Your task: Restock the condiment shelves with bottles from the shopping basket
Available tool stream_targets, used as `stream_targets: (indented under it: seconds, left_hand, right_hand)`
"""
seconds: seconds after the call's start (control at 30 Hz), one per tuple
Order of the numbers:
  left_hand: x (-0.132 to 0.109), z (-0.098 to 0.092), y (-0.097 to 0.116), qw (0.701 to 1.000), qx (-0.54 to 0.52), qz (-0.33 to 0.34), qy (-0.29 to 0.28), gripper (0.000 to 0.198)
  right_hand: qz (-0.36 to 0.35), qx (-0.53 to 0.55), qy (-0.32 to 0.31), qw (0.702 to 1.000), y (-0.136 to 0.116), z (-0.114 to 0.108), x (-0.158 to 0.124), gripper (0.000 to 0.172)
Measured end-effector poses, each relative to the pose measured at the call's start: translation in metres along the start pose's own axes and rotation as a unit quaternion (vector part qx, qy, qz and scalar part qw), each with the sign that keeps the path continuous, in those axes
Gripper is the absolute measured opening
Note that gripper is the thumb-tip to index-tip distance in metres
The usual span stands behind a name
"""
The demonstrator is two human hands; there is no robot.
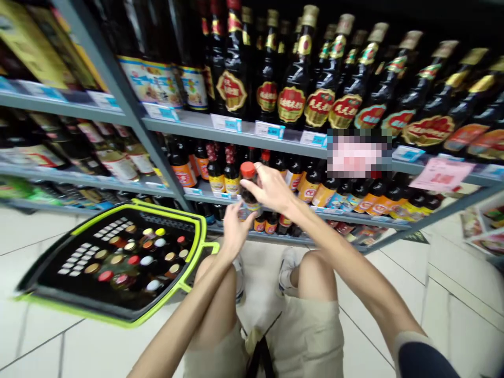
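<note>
A dark sauce bottle with a red cap (248, 170) is upright between my two hands, in front of the middle shelf. My right hand (270, 184) grips it near the top, just under the cap. Lower down, my left hand (237, 226) has its fingers round the base, where part of the bottle is hidden. Right behind it stand small bottles with red patterned tops and yellow labels (231, 178). To the left of my left hand, a black basket with a lime-green rim (202, 231) holds several capped bottles (146, 260) standing close together.
The upper shelf (252, 131) carries tall dark bottles with red and gold labels (291, 102). Blue and white price tags (226, 123) and a pink tag (443, 176) hang on its edge. More bottles fill the left shelves. My knees (317, 278) are bent over the tiled floor (394, 315).
</note>
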State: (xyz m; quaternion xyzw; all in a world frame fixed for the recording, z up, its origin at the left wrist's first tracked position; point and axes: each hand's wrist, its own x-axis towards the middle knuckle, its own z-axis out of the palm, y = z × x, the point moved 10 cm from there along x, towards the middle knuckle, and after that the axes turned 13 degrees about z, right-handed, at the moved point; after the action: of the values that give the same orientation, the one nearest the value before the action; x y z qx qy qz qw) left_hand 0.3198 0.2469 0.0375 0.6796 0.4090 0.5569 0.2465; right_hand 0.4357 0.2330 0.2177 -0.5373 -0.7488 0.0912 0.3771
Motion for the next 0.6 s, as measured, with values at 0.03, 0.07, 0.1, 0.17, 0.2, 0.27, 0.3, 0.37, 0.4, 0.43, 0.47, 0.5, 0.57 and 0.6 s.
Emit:
stream_targets:
  seconds: [0.03,0.07,0.1,0.17,0.2,0.27,0.3,0.37,0.4,0.43,0.47,0.5,0.57,0.6]
  left_hand:
    - [0.001,0.005,0.001,1.0,-0.015,-0.006,0.016,0.062]
    - [0.0,0.01,0.003,0.999,-0.032,-0.006,0.039,0.065]
    - [-0.001,0.014,0.007,0.998,-0.036,0.001,0.06,0.068]
    - [-0.004,0.027,0.015,0.997,-0.015,0.012,0.079,0.072]
    - [-0.006,0.034,0.016,0.997,-0.008,0.003,0.074,0.077]
    - [-0.009,0.051,0.013,0.998,-0.028,-0.04,0.044,0.086]
    - [-0.009,0.058,0.009,0.996,-0.052,-0.067,0.027,0.091]
    - [-0.007,0.069,0.001,0.988,-0.107,-0.111,0.004,0.096]
    - [-0.004,0.071,-0.002,0.983,-0.13,-0.126,-0.001,0.098]
    - [-0.001,0.072,-0.006,0.98,-0.147,-0.137,-0.002,0.099]
    - [0.003,0.072,-0.009,0.976,-0.161,-0.147,-0.002,0.1]
    - [0.006,0.073,-0.013,0.972,-0.174,-0.155,-0.003,0.101]
    - [0.012,0.075,-0.019,0.966,-0.195,-0.171,-0.006,0.102]
    - [0.014,0.076,-0.022,0.963,-0.202,-0.176,-0.007,0.103]
  right_hand:
    - [-0.007,-0.011,0.008,1.0,0.002,0.0,0.006,0.022]
    - [-0.009,-0.021,0.018,1.0,0.004,-0.001,0.012,0.023]
    - [-0.008,-0.029,0.028,0.999,0.008,-0.002,0.017,0.023]
    - [-0.002,-0.036,0.046,0.998,0.015,-0.003,0.028,0.024]
    - [0.003,-0.035,0.052,0.998,0.018,-0.002,0.032,0.023]
    - [0.016,-0.032,0.057,0.998,0.025,-0.001,0.039,0.023]
    - [0.023,-0.03,0.058,0.998,0.029,0.0,0.042,0.022]
    - [0.034,-0.025,0.056,0.997,0.036,0.005,0.045,0.023]
    - [0.037,-0.024,0.054,0.998,0.039,0.008,0.046,0.023]
    - [0.038,-0.023,0.053,0.998,0.042,0.012,0.047,0.024]
    - [0.037,-0.023,0.052,0.998,0.044,0.016,0.047,0.024]
    - [0.035,-0.025,0.051,0.998,0.046,0.019,0.047,0.025]
    - [0.03,-0.031,0.052,0.998,0.048,0.027,0.047,0.027]
    - [0.028,-0.034,0.055,0.998,0.049,0.03,0.048,0.029]
